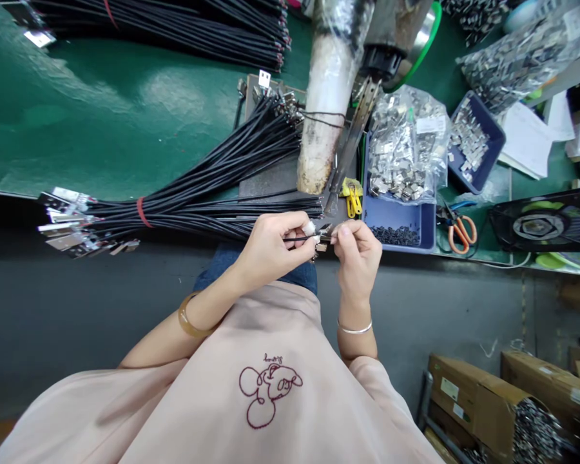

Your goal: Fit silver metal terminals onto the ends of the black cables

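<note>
Between the finger and thumb of my left hand (275,248) is a thin black cable (294,239), its end pointing right; white wraps cover the fingertips. My right hand (358,250) is closed in a pinch close to that end, at a small metal part (325,237) too small to name for sure. Beside my left hand lies a bundle of black cables (207,216), tied with a red band (143,212) and with metal USB plugs (67,222) at its left end. More cables of the bundle fan toward the upper right, with plugs at their tips.
A plastic-wrapped tube (326,109) stands over the green table (125,129). A blue tray (428,225) holds a bag of metal shells (406,148) and small black parts. Orange-handled pliers (459,233), a fan (544,224) and a yellow cutter (353,198) lie around. Cardboard boxes (468,393) stand lower right.
</note>
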{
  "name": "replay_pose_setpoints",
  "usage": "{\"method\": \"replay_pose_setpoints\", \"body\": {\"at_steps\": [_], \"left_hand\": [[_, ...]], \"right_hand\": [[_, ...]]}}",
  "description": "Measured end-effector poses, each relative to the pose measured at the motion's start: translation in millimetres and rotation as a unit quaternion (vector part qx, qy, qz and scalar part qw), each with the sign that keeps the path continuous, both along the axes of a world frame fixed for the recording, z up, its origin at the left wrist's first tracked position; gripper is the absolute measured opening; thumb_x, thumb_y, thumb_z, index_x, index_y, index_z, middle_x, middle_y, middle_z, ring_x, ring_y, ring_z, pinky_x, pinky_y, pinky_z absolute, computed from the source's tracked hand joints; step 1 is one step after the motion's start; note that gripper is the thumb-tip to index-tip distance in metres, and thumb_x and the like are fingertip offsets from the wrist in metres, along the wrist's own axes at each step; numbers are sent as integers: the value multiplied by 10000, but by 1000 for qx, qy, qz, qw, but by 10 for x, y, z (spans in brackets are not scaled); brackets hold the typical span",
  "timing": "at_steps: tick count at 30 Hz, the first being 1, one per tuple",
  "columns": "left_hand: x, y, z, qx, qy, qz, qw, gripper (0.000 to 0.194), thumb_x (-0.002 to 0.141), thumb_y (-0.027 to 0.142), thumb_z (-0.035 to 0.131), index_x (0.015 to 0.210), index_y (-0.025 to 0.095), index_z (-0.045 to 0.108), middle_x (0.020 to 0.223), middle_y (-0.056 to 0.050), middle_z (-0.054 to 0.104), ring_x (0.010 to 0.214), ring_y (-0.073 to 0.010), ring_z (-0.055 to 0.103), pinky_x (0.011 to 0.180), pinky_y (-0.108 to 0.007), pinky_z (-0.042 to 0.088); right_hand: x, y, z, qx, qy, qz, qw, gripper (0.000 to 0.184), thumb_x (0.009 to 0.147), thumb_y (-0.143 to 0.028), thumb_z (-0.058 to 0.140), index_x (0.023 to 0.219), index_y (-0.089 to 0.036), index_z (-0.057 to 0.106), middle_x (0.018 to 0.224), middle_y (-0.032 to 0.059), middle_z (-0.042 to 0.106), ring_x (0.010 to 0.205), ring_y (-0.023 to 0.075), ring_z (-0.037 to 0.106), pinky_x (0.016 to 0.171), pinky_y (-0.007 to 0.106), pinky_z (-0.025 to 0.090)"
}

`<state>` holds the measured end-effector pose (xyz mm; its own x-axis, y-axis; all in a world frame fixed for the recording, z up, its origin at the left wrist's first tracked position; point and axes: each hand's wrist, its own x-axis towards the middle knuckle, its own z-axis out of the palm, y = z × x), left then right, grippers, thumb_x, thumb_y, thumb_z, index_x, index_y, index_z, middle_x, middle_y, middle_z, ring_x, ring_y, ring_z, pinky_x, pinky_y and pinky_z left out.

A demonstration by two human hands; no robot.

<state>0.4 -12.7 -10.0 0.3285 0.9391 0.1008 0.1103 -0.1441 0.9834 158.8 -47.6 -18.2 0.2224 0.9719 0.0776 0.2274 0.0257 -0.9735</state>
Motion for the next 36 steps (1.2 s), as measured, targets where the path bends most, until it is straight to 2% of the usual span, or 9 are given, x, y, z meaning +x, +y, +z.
{"method": "replay_pose_setpoints", "body": {"at_steps": [5,15,20,24,27,30,32,34,36], "left_hand": [[21,-12,-13,-24,-4,7,1000,147,768,173,639,686,159,518,630,40,482,569,-57,464,511,-132,436],[14,-16,-44,-13,6,9,1000,151,777,186,635,691,165,512,630,37,485,568,-63,465,532,-143,468],[17,-12,-46,1,26,10,1000,148,775,189,630,695,170,507,636,33,489,565,-65,452,534,-155,444],[-5,-2,-31,23,25,-2,999,172,769,161,628,664,168,493,618,41,459,556,-60,426,505,-153,384],[-53,10,-8,45,15,-23,999,141,773,131,638,671,157,545,616,42,486,549,-56,415,489,-162,339],[-107,27,14,50,0,-47,998,111,812,150,648,707,149,608,624,33,532,549,-60,423,497,-177,337],[-127,37,27,21,-14,-51,998,114,837,182,646,731,145,629,639,22,562,565,-69,460,525,-182,376],[-128,39,38,-10,-32,-49,998,109,849,191,636,754,141,655,656,10,595,587,-81,502,558,-189,414],[-115,35,47,-17,-46,-43,998,100,853,176,627,786,137,691,688,-2,634,603,-85,527,569,-191,422]], "right_hand": [[-45,-15,47,8,-93,-17,995,307,948,-433,585,749,-205,636,689,-24,614,607,96,529,572,243,415],[-51,-19,49,12,-112,-11,994,327,959,-434,573,734,-199,607,661,-38,560,572,85,440,558,259,342],[-99,-18,46,53,-184,-37,981,349,951,-417,591,679,-198,576,613,-58,458,548,78,354,567,263,326],[-99,-8,60,75,-227,-41,970,368,938,-406,613,639,-197,573,586,-57,470,538,75,372,581,256,369],[-37,2,95,25,-152,-37,987,282,926,-448,615,794,-205,671,672,-32,603,551,81,455,575,248,427],[30,-17,131,-9,-80,3,997,223,895,-430,661,974,-229,719,793,-12,685,563,81,503,545,237,449],[55,-57,146,8,-97,17,995,202,886,-394,682,1020,-250,729,766,-26,666,507,69,435,488,232,393],[69,-108,153,51,-157,8,986,177,901,-354,665,1037,-264,734,765,-27,662,472,60,354,463,240,346],[84,-152,158,89,-216,5,972,145,913,-323,649,1010,-267,740,811,-14,689,469,59,337,468,252,346]]}}
